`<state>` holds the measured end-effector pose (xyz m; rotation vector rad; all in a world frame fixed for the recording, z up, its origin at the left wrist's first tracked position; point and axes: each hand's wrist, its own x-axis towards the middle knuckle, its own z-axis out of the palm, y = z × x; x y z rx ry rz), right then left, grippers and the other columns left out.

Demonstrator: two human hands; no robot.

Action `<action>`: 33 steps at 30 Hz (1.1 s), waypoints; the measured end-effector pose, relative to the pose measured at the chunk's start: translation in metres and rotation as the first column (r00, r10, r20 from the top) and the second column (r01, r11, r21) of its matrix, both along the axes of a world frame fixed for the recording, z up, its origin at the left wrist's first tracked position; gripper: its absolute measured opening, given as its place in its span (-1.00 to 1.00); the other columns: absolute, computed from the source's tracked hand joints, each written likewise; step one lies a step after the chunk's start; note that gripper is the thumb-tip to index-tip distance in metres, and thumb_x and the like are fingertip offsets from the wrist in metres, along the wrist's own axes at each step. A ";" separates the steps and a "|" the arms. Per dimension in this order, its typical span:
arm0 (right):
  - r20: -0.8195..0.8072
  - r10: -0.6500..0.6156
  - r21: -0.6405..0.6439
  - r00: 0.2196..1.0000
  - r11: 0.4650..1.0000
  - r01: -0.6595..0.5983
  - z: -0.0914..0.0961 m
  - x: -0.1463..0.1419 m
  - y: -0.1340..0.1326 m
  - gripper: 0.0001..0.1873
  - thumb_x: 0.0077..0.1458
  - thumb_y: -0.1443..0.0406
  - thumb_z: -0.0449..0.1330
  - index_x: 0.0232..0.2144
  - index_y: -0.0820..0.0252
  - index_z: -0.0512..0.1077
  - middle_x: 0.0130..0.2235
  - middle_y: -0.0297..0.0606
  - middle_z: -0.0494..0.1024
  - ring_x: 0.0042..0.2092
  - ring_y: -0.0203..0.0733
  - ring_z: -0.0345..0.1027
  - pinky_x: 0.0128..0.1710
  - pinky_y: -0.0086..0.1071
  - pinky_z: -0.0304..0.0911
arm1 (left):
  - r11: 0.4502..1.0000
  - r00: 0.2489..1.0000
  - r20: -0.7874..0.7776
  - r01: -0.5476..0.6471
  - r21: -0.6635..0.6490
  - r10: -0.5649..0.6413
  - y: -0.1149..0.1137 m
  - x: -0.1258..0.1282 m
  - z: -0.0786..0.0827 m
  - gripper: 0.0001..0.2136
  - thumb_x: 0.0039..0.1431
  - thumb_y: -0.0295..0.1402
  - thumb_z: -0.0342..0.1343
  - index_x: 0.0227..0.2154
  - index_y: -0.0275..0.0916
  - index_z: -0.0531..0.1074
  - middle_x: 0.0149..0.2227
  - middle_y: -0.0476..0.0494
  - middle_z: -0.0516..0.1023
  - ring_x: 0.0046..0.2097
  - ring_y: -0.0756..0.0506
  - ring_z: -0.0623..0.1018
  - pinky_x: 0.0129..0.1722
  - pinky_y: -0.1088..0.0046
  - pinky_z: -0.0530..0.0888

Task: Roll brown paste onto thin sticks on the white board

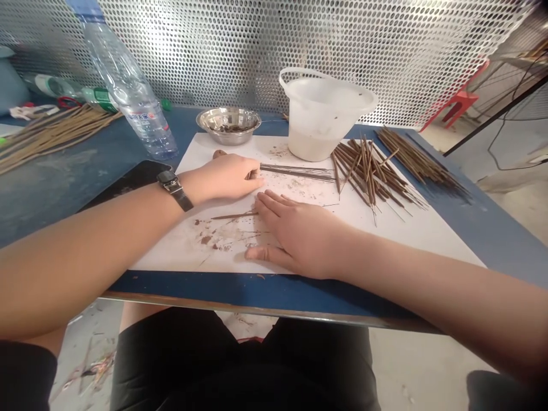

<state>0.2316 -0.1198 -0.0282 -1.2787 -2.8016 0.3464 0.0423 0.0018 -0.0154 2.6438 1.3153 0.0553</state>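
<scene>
The left hand point(226, 177), with a watch point(173, 185) on its wrist, lay on the white sheet point(428, 228) in the middle of the blue surface point(492, 228). Its fingers point(250, 174) were curled closed on the near end of a bundle point(299, 170) of thin dark sticks. The bundle lay flat on the sheet and pointed toward the right edge. The right hand point(299, 237) rested palm down on the sheet, closer to the near edge. Its fingers point(274, 202) were stretched out flat and close together, holding nothing, with the thumb point(261, 254) out to the side. A single stick point(233, 216) lay on the sheet with its end at those fingertips; whether it touched them could not be told. Brown crumbs point(209, 237) were scattered just beside it. Toward the far edge stood a white bucket point(321, 114), and to its left a steel bowl point(228, 124) with brown bits in it. A clear bottle point(132, 97) stood further left. A heap of brown coated sticks point(368, 171) lay fanned out on the sheet's right part, touching the bucket's foot. A second row point(419, 157) lay beyond it toward the far right corner. More sticks point(51, 131) lay along the left edge. A dark flat slab point(128, 177) lay under the left forearm.
</scene>
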 end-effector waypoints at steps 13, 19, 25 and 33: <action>-0.049 0.013 -0.107 0.999 0.994 -0.018 -0.002 -0.015 -0.033 0.29 0.41 -0.42 -0.18 0.60 0.67 -0.01 0.62 0.33 -0.12 0.66 0.36 -0.30 0.64 0.16 -0.13 | 1.000 0.999 0.039 0.029 0.007 -0.029 0.001 -0.003 -0.002 -0.75 0.38 -0.13 0.13 -0.40 -0.11 0.41 -0.46 -0.10 0.56 -0.37 -0.18 0.47 -0.13 0.24 0.33; -0.041 -0.008 -0.087 0.999 0.996 0.005 -0.006 -0.008 -0.017 0.30 0.41 -0.41 -0.18 0.61 0.69 -0.07 0.63 0.35 -0.16 0.67 0.38 -0.35 0.65 0.20 -0.21 | 1.000 1.000 0.029 0.000 -0.012 0.000 0.000 -0.001 0.001 -0.75 0.36 -0.15 0.13 -0.41 -0.13 0.39 -0.45 -0.11 0.57 -0.36 -0.19 0.48 -0.15 0.25 0.31; -0.065 0.008 -0.077 0.998 0.997 -0.013 -0.007 -0.002 -0.034 0.27 0.40 -0.42 -0.15 0.61 0.59 0.04 0.63 0.29 -0.08 0.66 0.39 -0.26 0.62 0.19 -0.07 | 0.999 0.999 0.015 0.032 0.021 -0.032 0.001 -0.001 0.000 -0.74 0.36 -0.12 0.13 -0.42 -0.11 0.37 -0.48 -0.11 0.53 -0.39 -0.18 0.44 -0.19 0.23 0.32; -0.055 -0.003 -0.045 0.998 0.999 0.001 -0.008 0.003 -0.023 0.26 0.42 -0.40 -0.18 0.61 0.62 0.01 0.63 0.32 -0.09 0.66 0.42 -0.28 0.62 0.27 -0.11 | 1.000 0.999 0.040 0.014 0.007 -0.014 0.001 -0.002 -0.001 -0.73 0.35 -0.09 0.14 -0.41 -0.11 0.39 -0.47 -0.11 0.55 -0.36 -0.19 0.48 -0.17 0.24 0.32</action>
